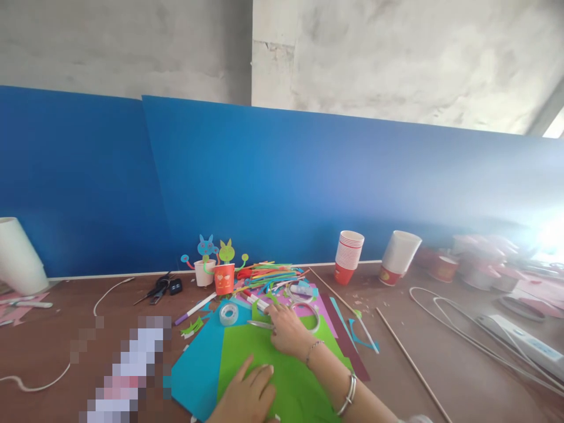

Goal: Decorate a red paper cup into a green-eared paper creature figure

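My left hand lies on a sheet of green paper with its fingers spread. Farther forward, my right hand closes over a pair of scissors; the blades stick out to the left, while the handles are hidden beneath the hand. Blue paper shows from under the green sheet. A small roll of clear tape rests on the blue paper, left of the blades. Just past my right fingers lie white markers, and a larger ring-shaped roll sits beside that hand.
Two decorated paper cups with animal heads stand at the back, beside colourful pipe cleaners. Cup stacks stand farther right. A wooden stick, a white cable and a power strip lie right. Keys lie left.
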The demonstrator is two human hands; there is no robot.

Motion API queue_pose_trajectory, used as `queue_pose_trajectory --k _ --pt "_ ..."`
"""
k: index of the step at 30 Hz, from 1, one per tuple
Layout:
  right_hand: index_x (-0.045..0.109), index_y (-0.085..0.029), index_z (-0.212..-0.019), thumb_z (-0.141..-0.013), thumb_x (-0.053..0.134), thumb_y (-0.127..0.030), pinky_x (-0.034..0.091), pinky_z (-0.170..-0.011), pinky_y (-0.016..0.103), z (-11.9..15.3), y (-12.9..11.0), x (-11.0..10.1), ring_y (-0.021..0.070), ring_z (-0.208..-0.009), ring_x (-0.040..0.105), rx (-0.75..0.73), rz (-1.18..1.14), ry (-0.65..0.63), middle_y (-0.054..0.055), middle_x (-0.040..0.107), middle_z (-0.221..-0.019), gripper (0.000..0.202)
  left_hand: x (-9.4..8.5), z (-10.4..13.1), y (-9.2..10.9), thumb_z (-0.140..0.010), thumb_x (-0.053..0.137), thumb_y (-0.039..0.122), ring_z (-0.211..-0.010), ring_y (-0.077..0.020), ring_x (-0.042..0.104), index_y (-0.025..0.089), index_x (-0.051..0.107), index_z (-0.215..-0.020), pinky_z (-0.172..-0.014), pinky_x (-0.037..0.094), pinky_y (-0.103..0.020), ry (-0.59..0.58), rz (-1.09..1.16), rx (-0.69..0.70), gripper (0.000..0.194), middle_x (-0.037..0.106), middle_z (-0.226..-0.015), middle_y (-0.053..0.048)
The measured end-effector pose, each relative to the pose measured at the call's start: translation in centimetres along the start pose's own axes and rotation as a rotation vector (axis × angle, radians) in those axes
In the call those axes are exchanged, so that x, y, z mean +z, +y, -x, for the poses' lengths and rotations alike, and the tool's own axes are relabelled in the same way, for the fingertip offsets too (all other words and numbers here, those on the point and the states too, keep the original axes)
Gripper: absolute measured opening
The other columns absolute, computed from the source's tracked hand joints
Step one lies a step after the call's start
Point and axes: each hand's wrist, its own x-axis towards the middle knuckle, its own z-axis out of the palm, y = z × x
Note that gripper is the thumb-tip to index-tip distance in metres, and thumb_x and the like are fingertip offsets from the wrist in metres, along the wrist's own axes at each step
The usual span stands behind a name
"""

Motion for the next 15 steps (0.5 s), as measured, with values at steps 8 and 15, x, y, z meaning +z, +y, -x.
queue_pose_trajectory --k 8,15 --pt "0.061 -0.017 -0.103 -0.078 0.045 -0.006 0.033 -0.087 0.036 0.4 0.7 1.3 0.0236 -0.1 0.052 -0.001 0.063 0.179 0.01 0.062 -0.106 0.031 1.8 -0.9 0.3 -0.095 0.039 0.035 -0.074 -0.0156 0.061 0.027 0.064 -0.081 -0.098 0.039 -0.038 0.374 -0.057 -0.056 0.03 0.071 -0.085 -0.001" --pt "0.06 -0.019 -0.104 -0.075 0.052 -0.013 0.03 -0.089 0.039 0.4 1.0 1.2 0.0252 -0.101 0.052 0.017 0.12 0.185 0.009 0.063 -0.107 0.031 1.8 -0.4 0.8 -0.094 0.038 0.016 -0.07 -0.0139 0.06 0.027 0.065 -0.08 -0.093 0.045 -0.032 0.381 -0.097 -0.144 0.033 0.072 -0.08 0.004"
